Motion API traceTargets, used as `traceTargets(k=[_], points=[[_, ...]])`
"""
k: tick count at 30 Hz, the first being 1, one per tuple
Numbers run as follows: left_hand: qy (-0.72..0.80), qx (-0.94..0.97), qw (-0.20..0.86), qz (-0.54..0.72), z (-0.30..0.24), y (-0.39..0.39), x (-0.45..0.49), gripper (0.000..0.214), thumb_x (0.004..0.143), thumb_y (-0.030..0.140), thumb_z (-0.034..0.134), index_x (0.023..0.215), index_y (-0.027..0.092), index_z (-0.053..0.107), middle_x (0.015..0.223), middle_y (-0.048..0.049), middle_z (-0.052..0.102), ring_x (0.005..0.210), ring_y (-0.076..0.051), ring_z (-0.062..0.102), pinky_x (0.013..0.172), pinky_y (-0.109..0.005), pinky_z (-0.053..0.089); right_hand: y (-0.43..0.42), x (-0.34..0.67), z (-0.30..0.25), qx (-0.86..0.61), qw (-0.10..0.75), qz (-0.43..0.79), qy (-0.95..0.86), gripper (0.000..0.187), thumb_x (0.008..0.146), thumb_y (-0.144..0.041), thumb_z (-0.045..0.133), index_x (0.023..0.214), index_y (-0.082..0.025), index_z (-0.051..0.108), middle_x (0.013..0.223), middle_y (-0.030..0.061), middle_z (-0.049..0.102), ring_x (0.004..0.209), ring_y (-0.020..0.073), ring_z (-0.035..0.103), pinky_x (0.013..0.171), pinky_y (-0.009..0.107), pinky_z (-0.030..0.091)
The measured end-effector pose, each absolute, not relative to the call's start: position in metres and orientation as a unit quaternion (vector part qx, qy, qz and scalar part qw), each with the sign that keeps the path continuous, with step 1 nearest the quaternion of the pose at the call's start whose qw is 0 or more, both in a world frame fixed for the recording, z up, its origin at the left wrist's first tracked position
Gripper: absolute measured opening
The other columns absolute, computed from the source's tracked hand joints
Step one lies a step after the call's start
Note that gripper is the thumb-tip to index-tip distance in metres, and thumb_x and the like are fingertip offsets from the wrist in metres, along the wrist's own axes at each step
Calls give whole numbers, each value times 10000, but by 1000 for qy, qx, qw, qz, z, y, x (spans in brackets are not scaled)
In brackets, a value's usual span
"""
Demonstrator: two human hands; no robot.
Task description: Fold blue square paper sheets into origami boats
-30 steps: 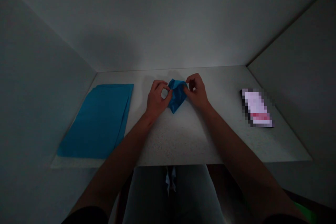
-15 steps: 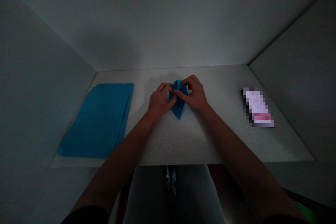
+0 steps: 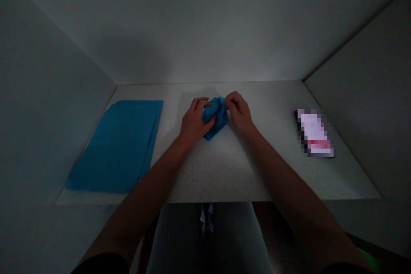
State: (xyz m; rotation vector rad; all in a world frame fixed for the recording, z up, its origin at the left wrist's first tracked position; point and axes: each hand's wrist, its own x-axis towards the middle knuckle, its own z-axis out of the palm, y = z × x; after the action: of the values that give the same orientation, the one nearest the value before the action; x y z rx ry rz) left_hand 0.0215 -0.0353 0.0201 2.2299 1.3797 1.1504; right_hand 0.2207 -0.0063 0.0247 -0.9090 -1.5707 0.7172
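Observation:
Between my hands, at the middle of the table, is a small folded piece of blue paper (image 3: 220,120) with several creased flaps. My left hand (image 3: 196,120) grips it from the left, thumb on the near face and fingers at the top left. At its upper right corner, my right hand (image 3: 238,111) pinches an edge between thumb and fingertips, the other fingers curled in. The paper's underside is hidden. To the left lies a stack of larger blue sheets (image 3: 117,147), flat and slightly misaligned, partly behind my left forearm.
A phone (image 3: 315,132) with a lit, pixelated screen lies on the right of the pale table (image 3: 218,175). Grey walls (image 3: 205,25) close in the back and both sides. My legs (image 3: 183,239) are below the table's front edge.
The folded paper has turned and its pointed lower end has shifted left. My right thumb has drawn back from its centre to the upper right corner, while my left hand keeps hold.

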Motion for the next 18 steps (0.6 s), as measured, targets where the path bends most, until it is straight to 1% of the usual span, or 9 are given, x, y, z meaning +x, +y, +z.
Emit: traceTargets(k=[3,5,8,10,14,16,18], points=[[444,788,141,402,21,-35,21,393,895,242,776,1237,269,582,1451,-105,608,1306,-281,672,1055,-467,629,-4,221,24,-402,579,342,-622,391,1033,-560,645,799,-260,556,739,-27,518,719,167,500,707,330,459],[418,804,138,400,23,-36,21,365,894,256,787,1205,268,596,1487,-108,585,1300,-281,680,1055,-471,635,-3,221,24,-410,598,347,-595,428,1023,-618,648,801,-265,551,725,-31,513,711,164,508,695,318,472],[387,826,127,390,24,-38,22,292,904,276,802,1137,269,626,1530,-104,541,1331,-289,672,1102,-497,618,0,223,24,-416,629,348,-557,456,1000,-673,672,821,-272,546,718,-41,506,693,152,526,672,295,491],[380,829,117,393,23,-38,22,269,922,276,796,1141,275,640,1540,-101,520,1384,-301,639,1141,-518,597,3,225,23,-417,644,357,-533,472,978,-703,690,837,-277,545,708,-48,509,671,144,540,649,280,503],[406,807,109,415,16,-35,20,201,1024,271,687,1218,276,639,1581,-108,467,1432,-288,607,1164,-527,589,8,228,21,-411,665,407,-472,517,929,-757,719,848,-287,520,681,-66,521,598,128,550,570,255,509],[420,799,109,417,14,-33,19,146,1064,285,633,1209,267,645,1603,-111,441,1434,-278,609,1166,-528,591,9,228,22,-401,672,439,-442,532,920,-765,721,838,-287,503,659,-74,518,561,122,542,537,248,503],[427,797,107,414,13,-33,18,118,1067,305,640,1175,262,656,1616,-108,427,1427,-283,616,1167,-533,591,9,227,25,-394,672,467,-419,536,925,-760,715,825,-285,488,637,-77,511,534,117,532,515,246,494]])
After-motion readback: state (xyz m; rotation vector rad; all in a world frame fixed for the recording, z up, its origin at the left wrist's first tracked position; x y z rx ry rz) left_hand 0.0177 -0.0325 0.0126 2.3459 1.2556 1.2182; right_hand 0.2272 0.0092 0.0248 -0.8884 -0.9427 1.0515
